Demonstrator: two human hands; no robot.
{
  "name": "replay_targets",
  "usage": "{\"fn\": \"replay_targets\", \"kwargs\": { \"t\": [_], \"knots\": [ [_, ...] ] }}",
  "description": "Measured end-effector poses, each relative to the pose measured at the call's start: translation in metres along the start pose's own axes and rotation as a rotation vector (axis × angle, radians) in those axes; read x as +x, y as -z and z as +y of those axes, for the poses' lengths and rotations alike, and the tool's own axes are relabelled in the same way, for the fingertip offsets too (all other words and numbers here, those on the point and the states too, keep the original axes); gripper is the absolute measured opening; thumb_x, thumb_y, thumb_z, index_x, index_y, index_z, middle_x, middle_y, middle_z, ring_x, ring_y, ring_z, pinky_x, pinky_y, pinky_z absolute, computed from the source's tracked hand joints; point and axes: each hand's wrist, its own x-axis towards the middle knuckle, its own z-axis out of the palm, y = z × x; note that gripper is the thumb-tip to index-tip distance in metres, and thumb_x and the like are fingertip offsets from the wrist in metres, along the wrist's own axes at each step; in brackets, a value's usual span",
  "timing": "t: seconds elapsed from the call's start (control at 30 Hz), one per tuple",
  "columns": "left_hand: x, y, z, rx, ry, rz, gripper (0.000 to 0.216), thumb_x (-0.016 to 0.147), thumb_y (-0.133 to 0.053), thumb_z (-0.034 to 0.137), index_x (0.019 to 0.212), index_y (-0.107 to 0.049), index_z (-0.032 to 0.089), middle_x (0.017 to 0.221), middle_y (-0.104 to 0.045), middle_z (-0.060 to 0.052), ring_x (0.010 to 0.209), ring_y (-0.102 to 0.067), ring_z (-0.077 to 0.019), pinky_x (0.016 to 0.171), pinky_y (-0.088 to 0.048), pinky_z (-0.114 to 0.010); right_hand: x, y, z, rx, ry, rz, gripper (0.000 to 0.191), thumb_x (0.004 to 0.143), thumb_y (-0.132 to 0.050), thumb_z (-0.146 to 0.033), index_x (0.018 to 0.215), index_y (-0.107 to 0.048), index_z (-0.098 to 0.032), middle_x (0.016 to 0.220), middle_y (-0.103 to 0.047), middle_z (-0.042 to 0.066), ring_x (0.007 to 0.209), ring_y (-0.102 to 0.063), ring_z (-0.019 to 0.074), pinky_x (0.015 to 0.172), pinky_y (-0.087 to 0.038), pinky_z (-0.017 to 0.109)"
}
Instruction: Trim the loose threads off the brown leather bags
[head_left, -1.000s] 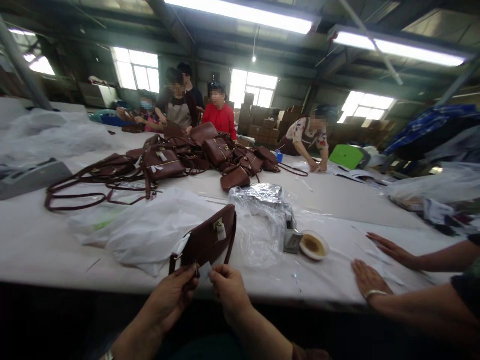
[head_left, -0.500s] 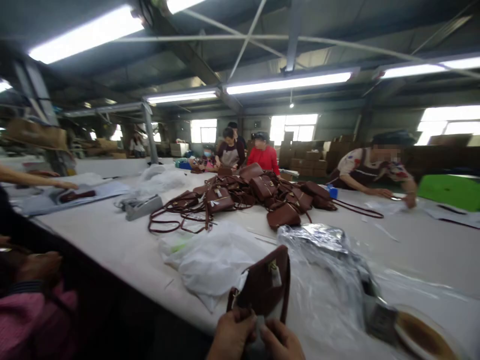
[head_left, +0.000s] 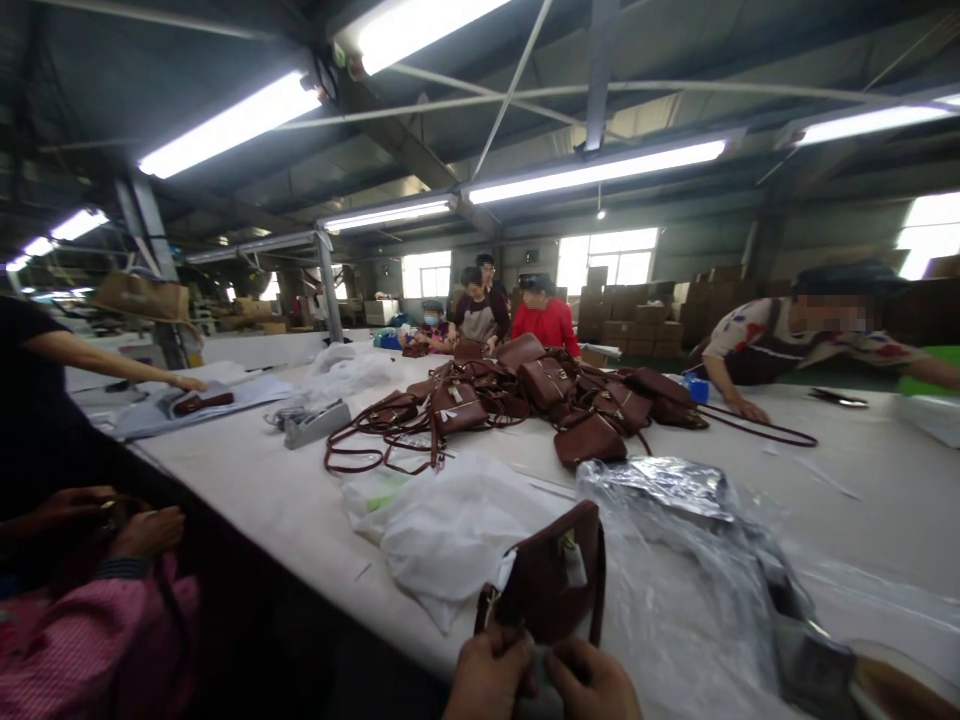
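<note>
At the bottom of the view, a brown leather handbag (head_left: 551, 585) stands on the table, with a gold clasp and a small pale wrap hanging from it. A strap with metal hardware runs down its left side. My left hand (head_left: 491, 672) is closed in a pinch at the bag's near side. Close beside it, my right hand (head_left: 592, 682) is pinched too. Between the fingertips of both hands shows a small pale grey wrapping piece (head_left: 547, 682); its lower part is blurred. The fingers hide the nearest part of the bag.
White cloth bags (head_left: 442, 540) lie left of the handbag, clear plastic sheeting (head_left: 667, 590) right. Behind is a pile of brown handbags (head_left: 547, 385). A grey tape dispenser (head_left: 319, 422) sits left. Co-workers surround the table (head_left: 247, 490); one in a pink sleeve (head_left: 112, 640) sits close left.
The whole view has shifted, so things appear further right and slightly lower. My hands stay pinched at the handbag. The co-worker on the right has stretched an arm out to the right.
</note>
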Motion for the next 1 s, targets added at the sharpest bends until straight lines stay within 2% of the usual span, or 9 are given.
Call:
{"fn": "replay_targets", "kwargs": {
  "t": [0.13, 0.33, 0.77, 1.0],
  "knots": [
    [-0.016, -0.003, 0.013, -0.049, -0.008, 0.035, 0.048, 0.06, -0.073, 0.057, 0.08, -0.072, 0.014, 0.067, -0.065, -0.004, 0.061, -0.056, -0.015, 0.051, -0.036, -0.023, -0.016, 0.014, -0.025, -0.012, 0.002, -0.008, 0.023, 0.075, -0.057, -0.035, 0.068, -0.071, -0.019, 0.067, -0.07, 0.004, 0.068, -0.063, 0.0213, 0.064, -0.045, 0.028],
    [-0.013, -0.004, 0.022, -0.067, 0.045, -0.044, 0.046, 0.058, -0.077, 0.054, 0.079, -0.072, 0.013, 0.064, -0.059, 0.0, 0.059, -0.049, -0.0108, 0.051, -0.032, -0.02, -0.026, 0.018, -0.035, -0.067, -0.023, -0.008, 0.014, 0.075, -0.062, -0.023, 0.07, -0.072, -0.016, 0.068, -0.068, 0.003, 0.068, -0.061, 0.0177, 0.066, -0.044, 0.026],
    [-0.014, -0.005, 0.023, -0.07, 0.025, -0.026, 0.046, 0.06, -0.074, 0.051, 0.082, -0.073, 0.01, 0.051, -0.048, 0.005, 0.045, -0.034, -0.0066, 0.043, -0.019, -0.021, -0.025, 0.009, -0.046, -0.217, 0.015, 0.04, 0.008, 0.076, -0.066, -0.018, 0.073, -0.073, -0.018, 0.072, -0.069, 0.002, 0.068, -0.061, 0.0152, 0.068, -0.044, 0.025],
    [-0.016, -0.006, 0.025, -0.071, 0.009, -0.014, 0.044, 0.057, -0.076, 0.051, 0.076, -0.073, 0.011, 0.052, -0.049, 0.004, 0.047, -0.038, -0.0079, 0.044, -0.023, -0.022, -0.024, 0.006, -0.048, -0.219, 0.032, 0.039, 0.009, 0.076, -0.066, -0.019, 0.072, -0.074, -0.017, 0.072, -0.07, 0.004, 0.069, -0.062, 0.016, 0.067, -0.044, 0.025]
  ]
}}
